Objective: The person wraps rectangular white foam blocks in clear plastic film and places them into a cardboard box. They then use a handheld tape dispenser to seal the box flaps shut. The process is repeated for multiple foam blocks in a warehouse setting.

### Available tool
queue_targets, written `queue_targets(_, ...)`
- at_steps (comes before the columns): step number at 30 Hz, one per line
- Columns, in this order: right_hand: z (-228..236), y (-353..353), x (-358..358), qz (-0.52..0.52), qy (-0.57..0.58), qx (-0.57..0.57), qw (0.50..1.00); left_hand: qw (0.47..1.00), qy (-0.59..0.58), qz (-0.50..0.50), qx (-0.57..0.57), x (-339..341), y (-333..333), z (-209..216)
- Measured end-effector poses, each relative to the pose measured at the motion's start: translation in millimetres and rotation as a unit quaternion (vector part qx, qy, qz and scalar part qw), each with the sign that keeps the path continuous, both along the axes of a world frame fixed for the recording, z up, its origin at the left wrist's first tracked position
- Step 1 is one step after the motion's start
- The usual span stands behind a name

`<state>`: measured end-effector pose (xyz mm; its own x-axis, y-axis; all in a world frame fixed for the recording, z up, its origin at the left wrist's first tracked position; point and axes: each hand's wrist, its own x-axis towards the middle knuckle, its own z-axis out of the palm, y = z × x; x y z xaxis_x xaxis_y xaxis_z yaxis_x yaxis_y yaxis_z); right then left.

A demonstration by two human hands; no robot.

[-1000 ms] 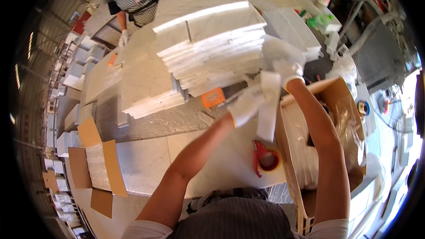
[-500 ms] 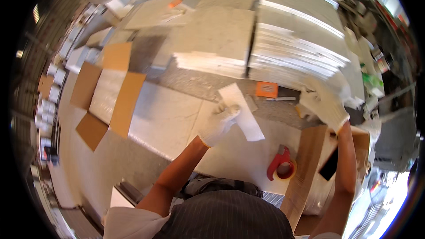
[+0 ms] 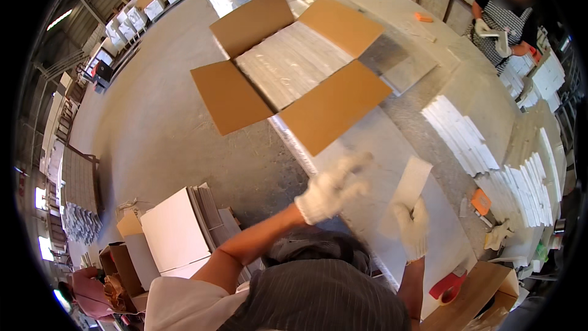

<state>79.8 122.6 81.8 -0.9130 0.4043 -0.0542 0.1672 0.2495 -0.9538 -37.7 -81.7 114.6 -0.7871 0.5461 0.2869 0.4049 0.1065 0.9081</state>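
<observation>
Both my hands wear white knit gloves. Over the near edge of the table, my left hand (image 3: 332, 190) is slightly blurred, its fingers apart with nothing in them. To its right, my right hand (image 3: 411, 227) pinches the lower end of a flat white strip (image 3: 414, 175), which tilts up and away from me. Beyond my left hand stands an open cardboard box (image 3: 334, 116), its flaps folded out, packed with a row of light slabs (image 3: 294, 58) under clear plastic.
A red tape dispenser (image 3: 449, 287) lies at the near right beside another carton (image 3: 459, 291). Stacked white slabs (image 3: 459, 135) and an orange tool (image 3: 481, 201) line the right side. Across the table a co-worker (image 3: 502, 24) holds a pale piece. Flat cartons (image 3: 177, 230) stand at lower left.
The view has swung left toward the open box. The white strip has passed from my left hand to my right, which has come away from the slab stack.
</observation>
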Motion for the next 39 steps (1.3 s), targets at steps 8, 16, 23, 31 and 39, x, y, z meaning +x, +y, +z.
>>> queue_targets(8,9,-121,-98,0.052,0.006,-0.121,0.991,0.880,0.245,0.342,-0.222,-129,-234,2)
queue_targets(16,21,-183,-210,0.167,-0.018,-0.271,0.948,0.911,0.295,0.188,-0.219,-219,-231,32)
queue_targets(23,-4,-220,-276,0.208,-0.098,-0.379,0.896,0.927,0.209,0.007,-0.310,-326,-220,49)
queue_targets(31,7,-247,-286,0.048,-0.033,-0.547,0.835,0.871,0.262,-0.145,-0.389,-420,-195,-2)
queue_targets(39,26,-257,-281,-0.117,-0.041,-0.544,0.830,0.772,0.393,-0.238,-0.439,-449,-176,-21)
